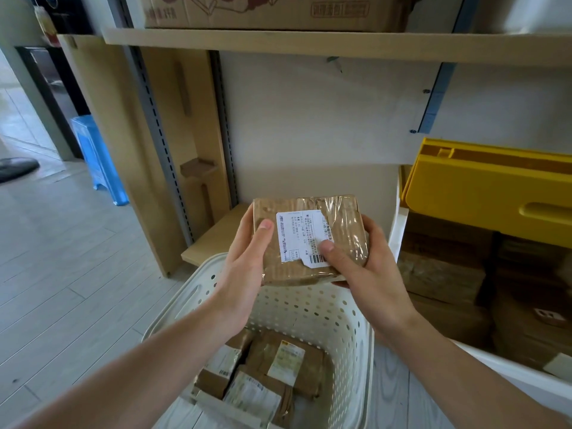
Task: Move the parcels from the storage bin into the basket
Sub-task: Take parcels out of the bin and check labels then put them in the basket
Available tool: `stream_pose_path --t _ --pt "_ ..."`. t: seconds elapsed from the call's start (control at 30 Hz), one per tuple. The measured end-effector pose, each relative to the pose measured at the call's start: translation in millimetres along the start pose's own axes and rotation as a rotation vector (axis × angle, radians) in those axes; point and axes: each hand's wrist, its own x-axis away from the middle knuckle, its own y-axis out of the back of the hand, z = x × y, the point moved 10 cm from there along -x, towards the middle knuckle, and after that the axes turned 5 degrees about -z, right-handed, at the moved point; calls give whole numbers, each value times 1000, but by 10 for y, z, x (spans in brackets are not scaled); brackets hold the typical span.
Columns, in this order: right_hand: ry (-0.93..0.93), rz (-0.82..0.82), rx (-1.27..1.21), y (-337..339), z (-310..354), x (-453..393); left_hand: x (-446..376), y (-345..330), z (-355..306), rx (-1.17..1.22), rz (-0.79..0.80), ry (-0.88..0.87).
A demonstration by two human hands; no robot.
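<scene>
The basket [312, 311], a white perforated tub, stands on the floor directly below the person and serves as the reference for everything else. In its bottom lie several taped cardboard parcels [266, 373], labels up and packed close against one another, which suggests the transfer is well under way.

Above the basket's far rim, the person holds one more parcel [309, 239], a flat brown box wrapped in clear tape with a white shipping label [305, 238] facing up. The left hand [247, 258] clamps its left edge, thumb pressed on top beside the label; the right hand [359, 261] clamps the right edge, thumb on the label's lower corner near the barcode. Both grips are closed on the box, fingers underneath, so it rides level. It is probably held that way to lower it flat onto the pile rather than drop it.

To the right of the basket, the storage bin [399, 224] stands just beside it with its yellow lid [483, 193] swung up, presumably to keep the opening clear. More brown parcels [445, 274] remain inside.

Beyond the basket rises a shelf unit [309, 44] carrying a large carton [272, 10].
</scene>
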Motion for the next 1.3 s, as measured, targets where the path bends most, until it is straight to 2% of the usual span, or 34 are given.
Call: stream_pose_path --t 0.1,0.23,0.47,0.57,0.7,0.77,0.9,1.1,1.2,1.3 --pt "51 -60 33 90 54 -9 28 -41 31 -71 35 14" --pt "105 -88 5 139 142 14 110 -158 -52 -223 110 -68" --pt "127 -172 -9 224 209 54 79 -169 -79 -208 129 -111" --pt "141 -184 -36 239 247 79 68 -111 -38 -135 100 -55" --pt "176 -182 -63 243 298 90 67 -21 27 118 -5 137" --pt "172 -199 -118 263 319 87 94 -56 77 134 25 200" --pt "188 -265 -196 369 374 77 143 -110 92 32 32 202" --pt "240 -311 -141 414 460 90 161 -102 28 -210 35 63" --pt "310 -265 -110 353 553 135 170 -88 -24 -195 -3 25" --pt "326 -40 -77 66 570 198 185 -108 -105 -156 -41 -22"
